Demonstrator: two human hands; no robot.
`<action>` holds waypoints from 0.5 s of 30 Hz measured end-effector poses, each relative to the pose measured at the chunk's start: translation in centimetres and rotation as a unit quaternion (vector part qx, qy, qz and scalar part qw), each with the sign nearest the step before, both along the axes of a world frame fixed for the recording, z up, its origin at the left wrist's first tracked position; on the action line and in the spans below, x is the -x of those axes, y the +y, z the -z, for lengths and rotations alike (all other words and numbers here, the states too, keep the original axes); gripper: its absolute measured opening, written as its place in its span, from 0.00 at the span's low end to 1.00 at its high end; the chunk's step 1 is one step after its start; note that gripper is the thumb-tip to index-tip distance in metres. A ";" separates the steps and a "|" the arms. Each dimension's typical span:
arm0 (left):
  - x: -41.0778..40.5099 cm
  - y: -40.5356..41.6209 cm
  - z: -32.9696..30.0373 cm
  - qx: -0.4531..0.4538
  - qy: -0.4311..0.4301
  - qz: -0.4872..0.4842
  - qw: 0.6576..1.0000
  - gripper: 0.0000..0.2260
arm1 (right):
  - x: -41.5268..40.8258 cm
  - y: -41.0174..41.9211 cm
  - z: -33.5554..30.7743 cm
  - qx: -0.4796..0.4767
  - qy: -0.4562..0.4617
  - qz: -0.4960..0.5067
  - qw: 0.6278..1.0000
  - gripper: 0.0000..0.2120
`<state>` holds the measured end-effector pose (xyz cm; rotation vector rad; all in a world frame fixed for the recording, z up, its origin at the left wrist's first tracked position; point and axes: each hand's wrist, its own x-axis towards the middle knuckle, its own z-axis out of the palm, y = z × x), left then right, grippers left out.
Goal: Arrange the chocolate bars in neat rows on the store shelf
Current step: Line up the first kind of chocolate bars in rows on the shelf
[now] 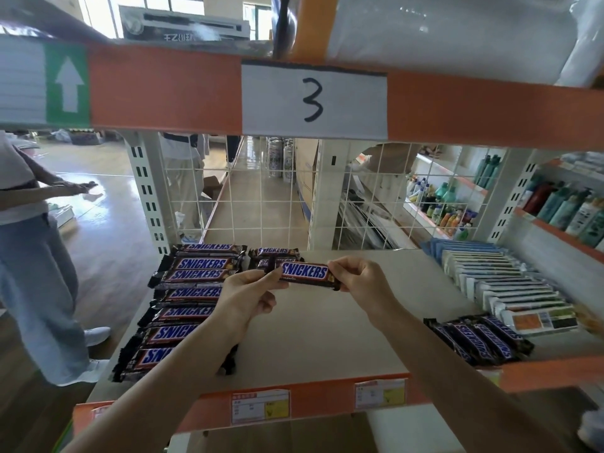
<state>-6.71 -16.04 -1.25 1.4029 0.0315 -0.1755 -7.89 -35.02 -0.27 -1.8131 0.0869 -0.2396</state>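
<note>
One Snickers bar (304, 273) hangs a little above the beige shelf (327, 338), held flat between both hands. My left hand (250, 294) pinches its left end and my right hand (362, 280) pinches its right end. Down the shelf's left side runs a row of several Snickers bars (191, 294), front to back. Behind the held bar lie two more bars (276, 252), the start of a second row, partly hidden by it. A loose bunch of several bars (478, 341) lies at the front right of the shelf.
White boxed packets (500, 282) stand in a row along the shelf's right side. A white wire grid (287, 197) backs the shelf. An orange beam with a paper "3" (313, 99) runs overhead. A person in jeans (36, 273) stands at left. Bottles (568, 210) fill shelves at right.
</note>
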 end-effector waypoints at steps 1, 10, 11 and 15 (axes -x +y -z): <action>0.1 0.0 0.0 0.003 0.002 0.003 1.000 0.09 | -0.1 0.1 -0.1 0.003 -0.011 0.013 1.000 0.07; 0.3 0.2 0.2 -0.029 -0.014 0.005 0.999 0.08 | -0.7 0.2 0.6 0.030 -0.054 0.058 0.996 0.06; 0.2 0.2 0.3 -0.037 -0.016 0.003 0.999 0.08 | -0.7 0.2 0.6 0.033 -0.055 0.058 0.996 0.06; 0.3 0.3 0.5 -0.077 -0.039 -0.018 0.996 0.08 | -0.8 0.5 0.7 0.042 -0.043 0.056 0.997 0.08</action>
